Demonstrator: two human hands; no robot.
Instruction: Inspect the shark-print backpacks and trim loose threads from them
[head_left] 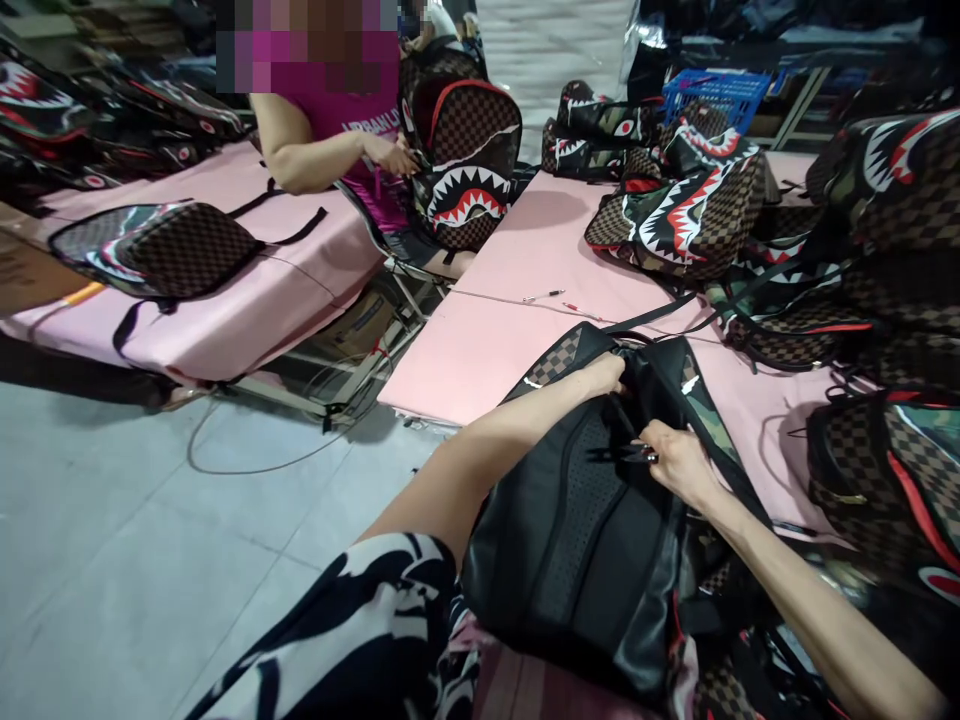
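Observation:
A black backpack (525, 530) rests against my lap and the table edge, its padded back panel facing up toward me. My left hand (604, 376) is closed on a black shoulder strap near the top of the bag; its fingertips are partly hidden in the folds. Just below and to the right, my right hand (675, 462) is closed around small thread snips (619, 455), whose dark blades point left across the back panel. Black straps (660, 320) run from the bag's top over the table.
Shark-mouth backpacks (682, 215) are piled along the right of the pink table (480, 330). Two pens (544, 296) lie on it. Across from me a seated person (337, 130) handles another checkered backpack (472, 140). One more bag (172, 250) lies on the left table.

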